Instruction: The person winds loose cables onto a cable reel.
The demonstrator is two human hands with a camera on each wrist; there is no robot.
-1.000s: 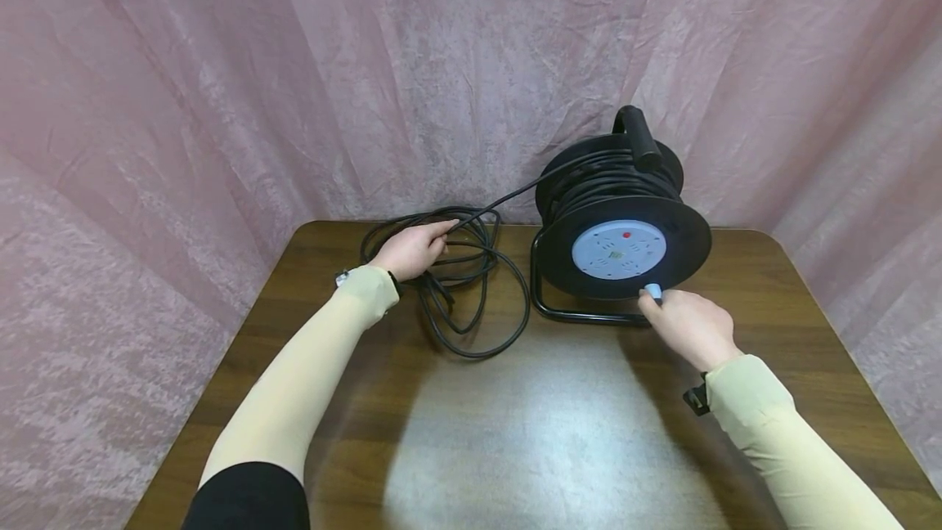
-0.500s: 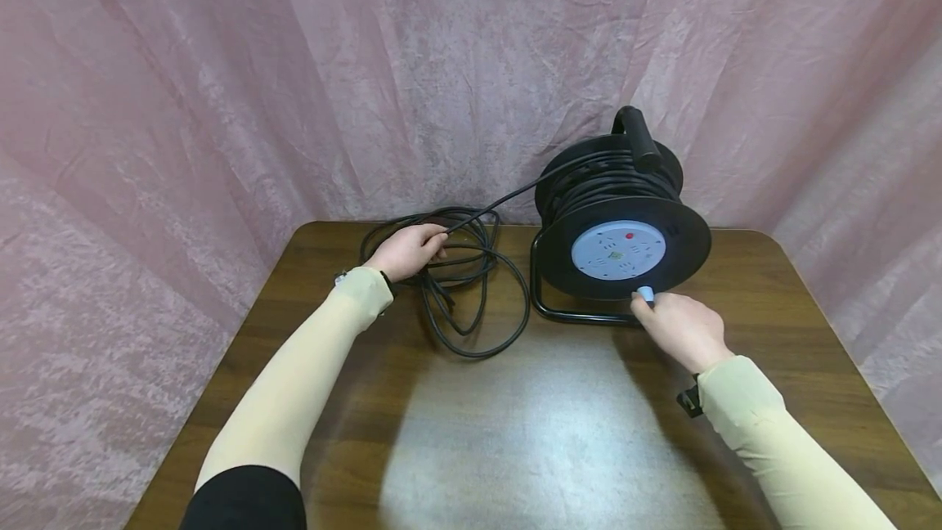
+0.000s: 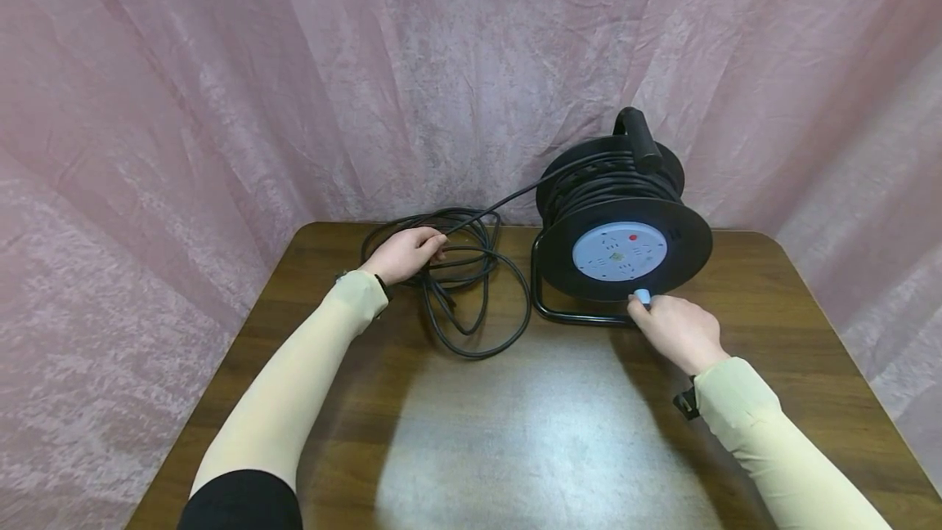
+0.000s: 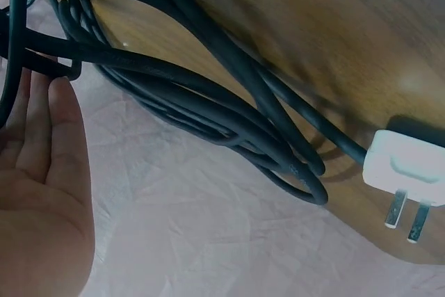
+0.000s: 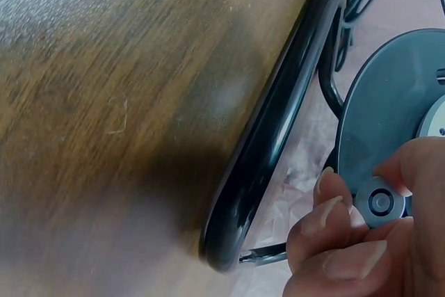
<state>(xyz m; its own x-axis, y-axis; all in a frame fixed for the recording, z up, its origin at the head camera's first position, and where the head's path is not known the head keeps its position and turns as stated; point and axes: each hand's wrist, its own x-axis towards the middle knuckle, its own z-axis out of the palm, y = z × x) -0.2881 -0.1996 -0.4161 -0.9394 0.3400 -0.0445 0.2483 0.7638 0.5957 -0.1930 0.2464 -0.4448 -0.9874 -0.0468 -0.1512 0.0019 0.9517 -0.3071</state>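
A black cable reel (image 3: 621,211) with a pale blue socket panel (image 3: 620,252) stands at the back right of the table. My right hand (image 3: 680,332) grips the pale blue knob (image 5: 379,202) at the bottom of its front disc, fingers curled round it in the right wrist view. To the left, my left hand (image 3: 403,255) pinches the black cable (image 3: 508,200), which runs taut up to the wound drum. Loose loops of that cable (image 4: 208,102) lie under and beside the left hand. A white plug (image 4: 403,165) with two flat pins shows in the left wrist view.
The reel stands on a black tube frame (image 3: 581,317) with a carrying handle (image 3: 642,139) on top. A wooden table (image 3: 515,432) lies beneath, its rear edge close to a pink curtain (image 3: 456,72).
My right hand has moved a little left with the knob, and the front disc has turned slightly. My left hand has shifted slightly left and nearer to me along the cable.
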